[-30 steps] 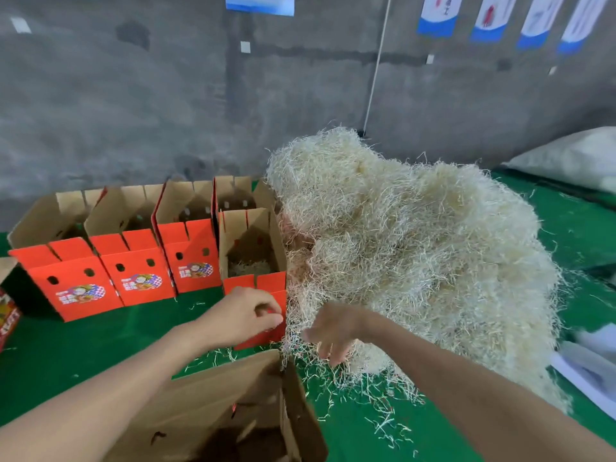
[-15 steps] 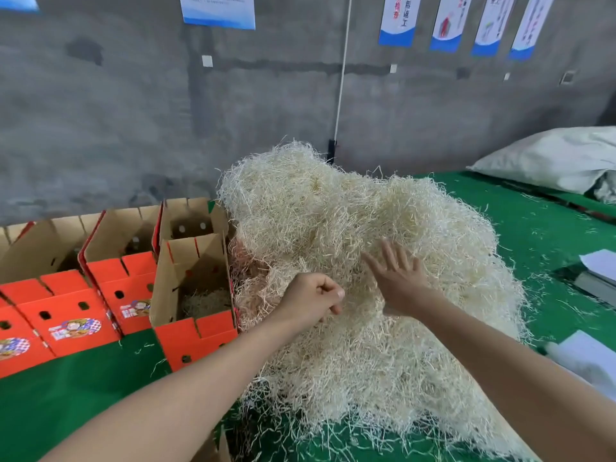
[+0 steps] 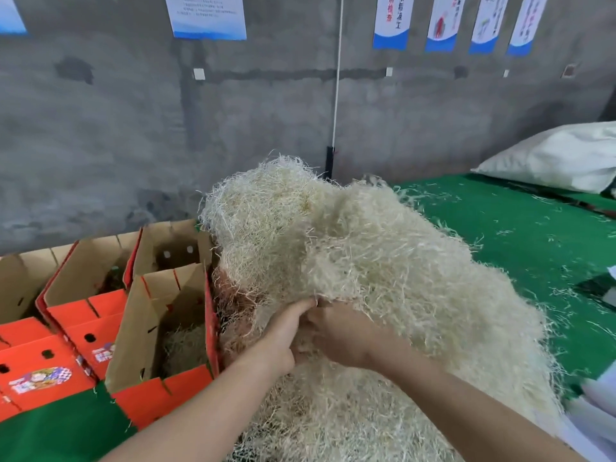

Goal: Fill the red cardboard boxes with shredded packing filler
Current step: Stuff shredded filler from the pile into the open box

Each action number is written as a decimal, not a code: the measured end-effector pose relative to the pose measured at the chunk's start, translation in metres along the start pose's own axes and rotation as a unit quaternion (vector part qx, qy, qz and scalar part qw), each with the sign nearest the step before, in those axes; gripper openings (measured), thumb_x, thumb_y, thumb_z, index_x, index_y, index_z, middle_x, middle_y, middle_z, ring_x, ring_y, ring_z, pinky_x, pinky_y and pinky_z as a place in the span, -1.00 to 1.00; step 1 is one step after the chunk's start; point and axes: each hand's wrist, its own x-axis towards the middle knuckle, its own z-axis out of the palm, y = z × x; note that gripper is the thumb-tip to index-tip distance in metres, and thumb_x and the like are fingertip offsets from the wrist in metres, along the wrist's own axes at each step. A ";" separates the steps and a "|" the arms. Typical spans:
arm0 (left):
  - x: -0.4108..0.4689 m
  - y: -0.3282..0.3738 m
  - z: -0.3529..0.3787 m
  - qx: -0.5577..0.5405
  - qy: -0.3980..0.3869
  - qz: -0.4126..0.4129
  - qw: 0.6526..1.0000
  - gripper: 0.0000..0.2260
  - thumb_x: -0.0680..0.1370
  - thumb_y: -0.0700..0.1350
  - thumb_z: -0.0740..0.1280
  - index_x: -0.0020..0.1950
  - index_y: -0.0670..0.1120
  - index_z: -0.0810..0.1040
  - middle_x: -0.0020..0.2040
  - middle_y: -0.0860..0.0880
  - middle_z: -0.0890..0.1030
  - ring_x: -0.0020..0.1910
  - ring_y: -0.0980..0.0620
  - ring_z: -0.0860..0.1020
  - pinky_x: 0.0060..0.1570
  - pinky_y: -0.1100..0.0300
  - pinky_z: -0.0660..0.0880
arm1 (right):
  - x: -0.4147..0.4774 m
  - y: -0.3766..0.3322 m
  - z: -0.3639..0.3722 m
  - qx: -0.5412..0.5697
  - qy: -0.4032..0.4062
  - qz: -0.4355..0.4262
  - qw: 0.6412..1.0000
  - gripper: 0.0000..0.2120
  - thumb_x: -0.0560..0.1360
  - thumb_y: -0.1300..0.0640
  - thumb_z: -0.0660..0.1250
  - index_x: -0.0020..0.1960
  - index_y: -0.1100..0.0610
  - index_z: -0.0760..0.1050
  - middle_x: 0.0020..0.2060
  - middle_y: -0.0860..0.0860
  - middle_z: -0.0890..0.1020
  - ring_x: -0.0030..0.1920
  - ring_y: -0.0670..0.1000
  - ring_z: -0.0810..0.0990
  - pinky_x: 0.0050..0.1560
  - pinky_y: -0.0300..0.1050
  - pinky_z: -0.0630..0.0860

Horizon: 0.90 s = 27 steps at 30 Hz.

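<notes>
A big heap of pale shredded filler covers the middle of the green table. Both hands dig into its near left side. My left hand has its fingers curled into the strands, and my right hand grips a clump right beside it, fingertips buried. Just left of the heap stands an open red cardboard box with some filler in its bottom. More open red boxes stand in a row to its left, and one stands behind it.
Green felt covers the table, with loose strands scattered on it. A white sack lies at the far right. White sheets lie at the right edge. A grey wall with posters rises close behind.
My right hand went from lying flat on top of the heap to gripping strands low beside my left hand. My left hand has pushed further into the filler. The view has moved closer.
</notes>
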 end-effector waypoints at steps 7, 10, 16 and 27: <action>0.022 -0.014 -0.003 -0.051 0.062 -0.003 0.997 -0.88 0.50 -0.24 0.36 0.02 -0.19 0.56 -0.24 -0.11 0.60 -0.43 0.06 0.46 -0.46 0.23 0.40 | -0.014 0.039 -0.049 -0.180 0.183 0.074 0.964 0.02 0.27 -0.02 0.44 0.46 -0.23 -0.20 0.46 -0.04 -0.20 0.47 0.20 -0.18 0.34 0.25 -0.22; 0.021 -0.012 -0.004 0.061 0.050 0.071 0.994 -0.79 0.47 -0.20 0.38 0.08 -0.06 0.49 0.00 -0.06 0.55 -0.05 -0.01 0.49 -0.03 0.08 0.46 | -0.006 0.078 -0.055 -0.158 0.027 0.197 0.967 -0.09 0.35 0.09 0.39 0.50 -0.15 -0.11 0.48 0.01 -0.16 0.46 0.29 -0.07 0.34 0.37 -0.05; 0.010 0.002 -0.019 0.095 0.132 0.161 0.973 -0.51 0.51 -0.25 0.31 0.39 0.06 0.33 0.17 0.07 0.46 0.01 0.06 0.45 0.00 0.09 0.44 | -0.004 0.090 -0.080 0.170 0.351 0.179 0.903 -0.51 0.24 0.40 0.25 0.16 0.19 0.49 -0.01 0.07 0.62 -0.20 -0.02 0.54 -0.21 -0.14 0.54; -0.035 0.014 0.027 0.215 0.029 0.374 0.902 0.11 0.23 0.21 0.51 0.52 0.04 -0.18 0.50 -0.04 0.12 0.43 0.11 0.23 0.39 0.03 0.26 | 0.019 -0.005 -0.105 0.493 0.199 0.091 0.842 -0.67 0.40 0.47 0.27 0.05 0.14 0.43 -0.28 0.01 0.62 -0.41 -0.18 0.58 -0.45 -0.38 0.44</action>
